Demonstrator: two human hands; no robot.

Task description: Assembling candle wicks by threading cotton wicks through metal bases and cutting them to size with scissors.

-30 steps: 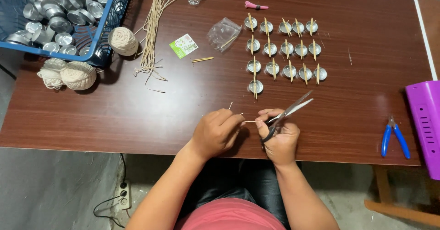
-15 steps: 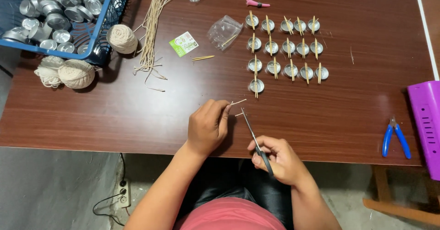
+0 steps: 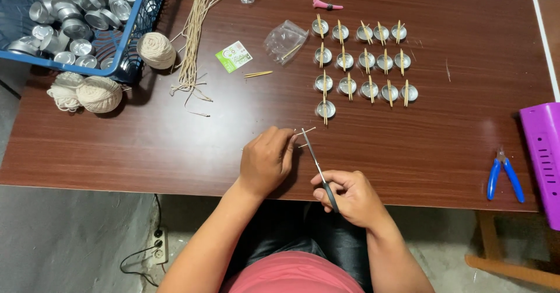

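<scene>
at the near table edge, the left hand [image 3: 265,160] pinches a short wick piece [image 3: 304,132] steady while the right hand [image 3: 350,196], closed on scissors [image 3: 318,167], angles the blades to it; farther off, rows of tealight cups [image 3: 361,62] carry sticks.

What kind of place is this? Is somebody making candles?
Probably a small home craft workspace, likely for making little candles. Rows of small metal cups with sticks laid across sit on a brown wooden table, a blue basket holds more cups, and balls of pale string lie nearby.
</scene>
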